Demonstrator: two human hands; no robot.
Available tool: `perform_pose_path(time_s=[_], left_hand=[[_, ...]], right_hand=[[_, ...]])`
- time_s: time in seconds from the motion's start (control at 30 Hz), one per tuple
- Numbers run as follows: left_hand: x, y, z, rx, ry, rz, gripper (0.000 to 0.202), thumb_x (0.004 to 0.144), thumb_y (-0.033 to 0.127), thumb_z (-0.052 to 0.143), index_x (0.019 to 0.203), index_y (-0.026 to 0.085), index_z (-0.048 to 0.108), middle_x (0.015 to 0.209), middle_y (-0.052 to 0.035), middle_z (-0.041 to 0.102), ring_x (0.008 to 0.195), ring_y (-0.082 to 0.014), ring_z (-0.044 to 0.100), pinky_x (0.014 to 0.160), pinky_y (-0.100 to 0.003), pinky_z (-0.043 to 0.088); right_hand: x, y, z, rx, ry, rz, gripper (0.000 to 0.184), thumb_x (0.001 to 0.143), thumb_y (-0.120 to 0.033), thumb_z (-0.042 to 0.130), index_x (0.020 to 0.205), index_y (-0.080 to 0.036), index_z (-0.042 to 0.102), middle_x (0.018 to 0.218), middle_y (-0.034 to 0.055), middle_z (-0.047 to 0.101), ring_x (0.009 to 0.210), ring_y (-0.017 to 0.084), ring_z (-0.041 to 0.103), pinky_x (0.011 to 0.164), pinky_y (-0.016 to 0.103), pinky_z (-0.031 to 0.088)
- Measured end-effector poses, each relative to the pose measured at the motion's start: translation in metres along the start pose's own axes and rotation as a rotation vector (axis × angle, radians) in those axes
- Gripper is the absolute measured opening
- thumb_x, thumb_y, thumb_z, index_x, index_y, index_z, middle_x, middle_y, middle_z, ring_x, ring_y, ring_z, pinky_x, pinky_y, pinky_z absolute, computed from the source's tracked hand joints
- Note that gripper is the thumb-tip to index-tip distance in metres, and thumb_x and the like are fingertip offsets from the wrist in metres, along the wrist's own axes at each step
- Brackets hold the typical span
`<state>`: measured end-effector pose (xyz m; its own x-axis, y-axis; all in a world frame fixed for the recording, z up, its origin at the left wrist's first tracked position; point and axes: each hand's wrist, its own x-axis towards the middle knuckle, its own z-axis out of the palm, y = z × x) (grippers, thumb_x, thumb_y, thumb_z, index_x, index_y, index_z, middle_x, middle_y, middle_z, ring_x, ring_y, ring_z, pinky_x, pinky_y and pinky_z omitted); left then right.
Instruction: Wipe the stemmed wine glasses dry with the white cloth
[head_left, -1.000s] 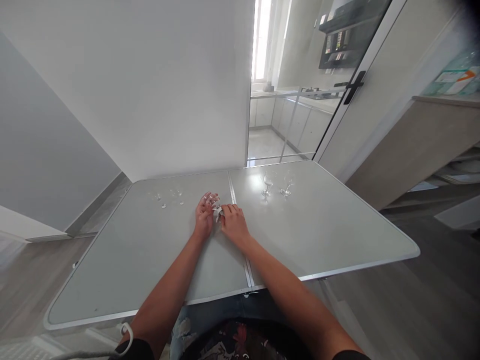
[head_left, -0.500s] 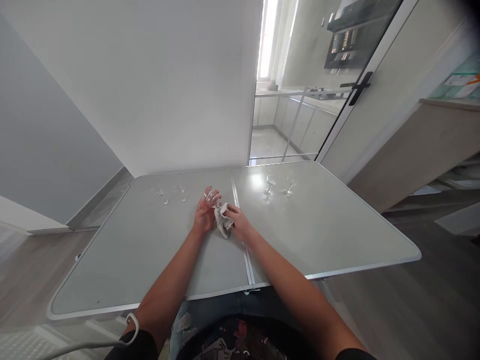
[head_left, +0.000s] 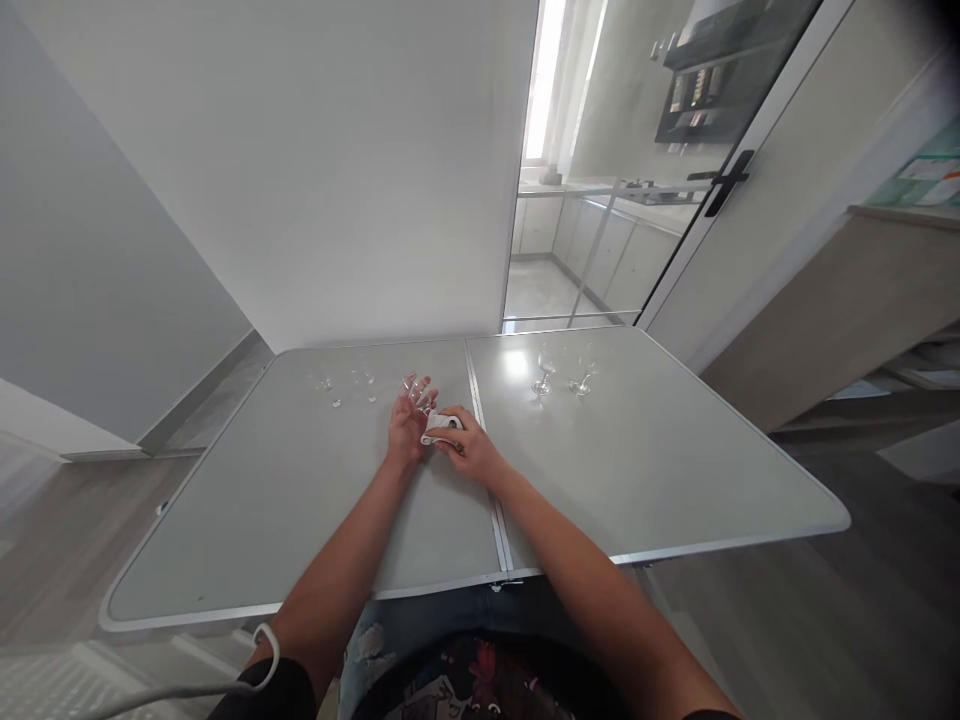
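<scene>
My left hand (head_left: 406, 428) is wrapped round a small clear glass (head_left: 420, 392) over the middle of the grey table (head_left: 300, 520). My right hand (head_left: 471, 448) pinches a small pale cloth (head_left: 441, 428) and presses it against that glass. Both hands meet just left of the table's centre seam.
Two clear stemmed glasses (head_left: 561, 372) stand on the right half of the table. Several small clear glass pieces (head_left: 345, 384) sit on the left half near the wall. A white wall runs behind, and a glass door with a black handle (head_left: 721, 182) stands open at the right.
The cloth hung loose from my right hand half a second ago; now it is bunched up tight against the glass. Both hands stay at the same spot.
</scene>
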<state>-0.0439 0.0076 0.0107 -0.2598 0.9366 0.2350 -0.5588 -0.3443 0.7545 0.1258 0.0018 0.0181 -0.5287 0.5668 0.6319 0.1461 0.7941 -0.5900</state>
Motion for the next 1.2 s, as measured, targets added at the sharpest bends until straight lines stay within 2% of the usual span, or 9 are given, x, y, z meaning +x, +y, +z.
perform_pose_path(time_s=[0.17,0.4,0.5,0.63,0.73,0.93,1.03,1.13,1.2], left_hand=[[0.000,0.001,0.002,0.028,-0.030,-0.013,0.068,0.079,0.053,0.077,0.139,0.028,0.057,0.146,-0.0128,0.055,0.113,-0.0238,0.066,0.091,-0.034,0.049],[0.001,-0.002,0.000,-0.005,0.003,-0.045,0.061,0.084,0.051,0.073,0.137,0.027,0.057,0.146,-0.0120,0.056,0.111,-0.0218,0.067,0.090,-0.031,0.051],[0.001,-0.003,-0.001,-0.015,0.007,-0.070,0.063,0.083,0.052,0.074,0.138,0.026,0.057,0.147,-0.0127,0.056,0.108,-0.0206,0.068,0.088,-0.030,0.052],[-0.001,-0.003,0.000,0.014,-0.012,-0.098,0.066,0.082,0.050,0.075,0.141,0.027,0.056,0.149,-0.0129,0.054,0.109,-0.0207,0.068,0.087,-0.030,0.052],[-0.001,-0.004,0.000,0.017,-0.048,-0.114,0.069,0.081,0.049,0.076,0.143,0.028,0.055,0.150,-0.0130,0.053,0.111,-0.0218,0.067,0.092,-0.033,0.051],[0.000,-0.006,0.001,-0.052,-0.043,-0.155,0.062,0.083,0.054,0.074,0.136,0.024,0.061,0.146,-0.0124,0.057,0.102,-0.0186,0.068,0.088,-0.031,0.053],[0.001,-0.005,0.002,-0.092,-0.043,-0.175,0.059,0.084,0.054,0.073,0.134,0.024,0.063,0.142,-0.0107,0.059,0.099,-0.0164,0.068,0.085,-0.028,0.054],[0.001,-0.004,0.002,-0.120,-0.038,-0.200,0.057,0.086,0.055,0.072,0.132,0.024,0.063,0.141,-0.0094,0.060,0.095,-0.0147,0.068,0.083,-0.026,0.055],[0.002,-0.005,0.001,-0.133,-0.024,-0.208,0.055,0.085,0.054,0.072,0.131,0.024,0.064,0.141,-0.0089,0.060,0.094,-0.0145,0.068,0.082,-0.026,0.055]], right_hand=[[-0.001,0.004,0.003,-0.137,-0.009,-0.010,0.024,0.091,-0.012,0.060,0.104,-0.023,0.077,0.120,0.0114,0.055,0.110,0.025,0.051,0.099,0.040,0.047],[-0.002,0.004,0.005,-0.317,0.018,-0.073,0.037,0.094,-0.005,0.051,0.104,-0.026,0.078,0.110,0.0100,0.064,0.101,0.024,0.052,0.094,0.036,0.045],[-0.002,0.005,0.004,-0.314,-0.057,-0.133,0.035,0.096,-0.005,0.051,0.107,-0.027,0.077,0.113,0.0091,0.067,0.107,0.023,0.054,0.095,0.037,0.043],[-0.001,0.005,0.005,-0.355,-0.241,-0.260,0.038,0.092,-0.002,0.054,0.115,-0.027,0.074,0.125,0.0075,0.068,0.119,0.024,0.052,0.100,0.041,0.037],[0.000,0.007,0.008,-0.414,-0.278,-0.262,0.038,0.091,-0.001,0.056,0.110,-0.027,0.075,0.119,0.0073,0.070,0.116,0.024,0.053,0.096,0.040,0.038],[-0.003,0.011,0.010,-0.349,-0.107,-0.220,0.034,0.095,-0.006,0.054,0.101,-0.029,0.079,0.105,0.0061,0.071,0.101,0.022,0.054,0.090,0.034,0.044],[-0.004,0.010,0.009,-0.274,0.038,-0.108,0.031,0.093,-0.007,0.059,0.098,-0.029,0.080,0.096,0.0061,0.070,0.095,0.020,0.056,0.084,0.030,0.048],[-0.006,0.009,0.010,-0.200,0.142,0.028,0.012,0.088,-0.020,0.073,0.095,-0.027,0.080,0.091,0.0063,0.069,0.089,0.020,0.061,0.079,0.028,0.050],[-0.006,0.008,0.011,-0.139,0.179,0.093,0.010,0.085,-0.027,0.078,0.094,-0.026,0.080,0.090,0.0059,0.070,0.088,0.019,0.064,0.078,0.028,0.051]])
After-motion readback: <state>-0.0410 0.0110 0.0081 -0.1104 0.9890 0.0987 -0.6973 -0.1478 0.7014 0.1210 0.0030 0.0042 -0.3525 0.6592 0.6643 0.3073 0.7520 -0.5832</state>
